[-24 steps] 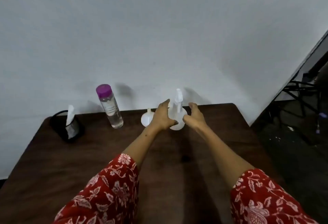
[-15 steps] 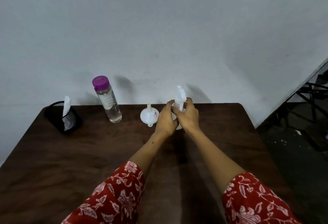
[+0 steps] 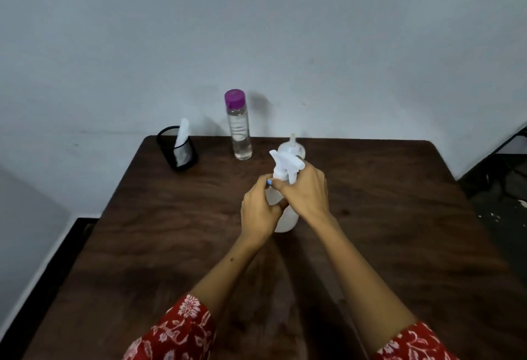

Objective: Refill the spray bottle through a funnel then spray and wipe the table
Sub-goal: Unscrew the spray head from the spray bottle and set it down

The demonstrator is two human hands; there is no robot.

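Note:
A white spray bottle (image 3: 286, 221) stands on the dark wooden table (image 3: 385, 217), near the middle. My left hand (image 3: 258, 214) is wrapped around its body. My right hand (image 3: 306, 192) grips the neck just under the white trigger head (image 3: 285, 161). Behind the bottle a white funnel (image 3: 292, 147) lies upside down with its spout up, partly hidden by the trigger head. A clear bottle with a purple cap (image 3: 239, 125) stands at the table's far edge, liquid inside.
A black mesh cup (image 3: 178, 148) holding a white cloth (image 3: 182, 134) sits at the far left corner. A pale wall rises right behind the table. Dark floor and black metal legs show off the right edge.
Both hands closed on the spray bottle and drew it from beside the funnel toward me, to the table's middle. The view has swung left and down.

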